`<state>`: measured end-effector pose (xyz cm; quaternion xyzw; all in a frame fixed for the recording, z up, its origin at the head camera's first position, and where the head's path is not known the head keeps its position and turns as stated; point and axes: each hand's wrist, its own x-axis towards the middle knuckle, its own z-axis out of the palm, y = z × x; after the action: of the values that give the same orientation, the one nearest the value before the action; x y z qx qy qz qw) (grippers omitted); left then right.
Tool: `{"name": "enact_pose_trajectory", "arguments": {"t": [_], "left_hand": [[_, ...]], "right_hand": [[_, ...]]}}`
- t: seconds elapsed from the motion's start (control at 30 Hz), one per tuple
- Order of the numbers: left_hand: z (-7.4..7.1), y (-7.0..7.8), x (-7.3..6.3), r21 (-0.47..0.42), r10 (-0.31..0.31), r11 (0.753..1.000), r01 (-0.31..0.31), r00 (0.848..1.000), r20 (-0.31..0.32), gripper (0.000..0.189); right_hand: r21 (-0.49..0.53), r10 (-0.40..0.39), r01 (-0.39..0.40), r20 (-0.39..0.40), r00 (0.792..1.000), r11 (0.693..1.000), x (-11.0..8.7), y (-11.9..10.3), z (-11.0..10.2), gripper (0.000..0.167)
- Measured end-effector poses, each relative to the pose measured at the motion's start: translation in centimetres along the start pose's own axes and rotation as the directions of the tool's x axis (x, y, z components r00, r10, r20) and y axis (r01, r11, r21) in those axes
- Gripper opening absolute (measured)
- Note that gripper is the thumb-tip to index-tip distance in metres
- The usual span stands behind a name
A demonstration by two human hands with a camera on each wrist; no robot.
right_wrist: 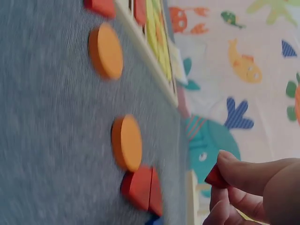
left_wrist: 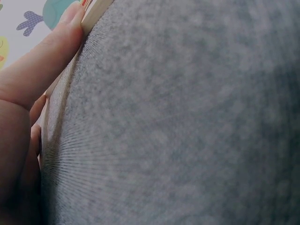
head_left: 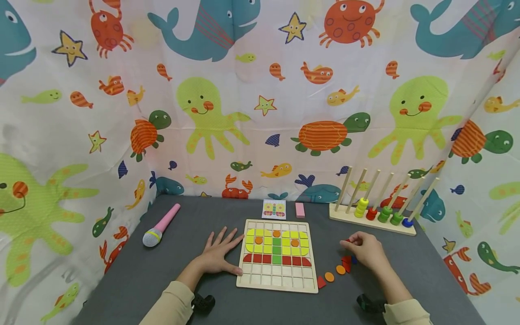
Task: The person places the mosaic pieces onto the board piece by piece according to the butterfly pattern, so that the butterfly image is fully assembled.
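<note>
My left hand lies spread with straight fingers at the left edge of a wooden grid board; in the left wrist view the thumb touches the board's edge. Yellow, orange, green and red tiles fill the upper and middle rows, while the bottom two rows are bare wood. Right of the board, my right hand pinches a small red tile between thumb and fingers, raised over the table. Below it lie two orange discs, several red tiles and a blue piece, partly hidden.
Behind the board are a pattern card and a pink block. A wooden peg stand with coloured rings stands at the back right. A pink toy microphone lies at left. A sea-animal curtain surrounds the dark table.
</note>
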<state>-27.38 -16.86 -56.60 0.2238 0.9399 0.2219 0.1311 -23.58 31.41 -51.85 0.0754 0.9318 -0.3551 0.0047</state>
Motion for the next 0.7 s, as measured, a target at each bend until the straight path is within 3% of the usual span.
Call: {"name": "enact_pose_trajectory", "arguments": {"t": [0.27,0.5,0.7], "left_hand": [[0.2,-0.2,0.1,-0.008,-0.009,1.0,0.009,1.0,-0.003,0.117],[0.2,-0.1,0.1,-0.006,0.0,1.0,0.0,1.0,-0.013,0.117],[0.2,0.0,0.1,-0.011,-0.001,1.0,0.001,1.0,-0.013,0.117]], "right_hand": [[0.117,0.011,-0.018,0.06,0.998,0.993,-1.5,-2.9,2.0,0.026],[0.138,-0.033,0.018,0.111,0.993,0.99,-3.1,-5.0,4.2,0.013],[0.157,-0.029,0.001,0.174,0.984,0.988,-4.0,-5.9,5.6,0.014]]}}
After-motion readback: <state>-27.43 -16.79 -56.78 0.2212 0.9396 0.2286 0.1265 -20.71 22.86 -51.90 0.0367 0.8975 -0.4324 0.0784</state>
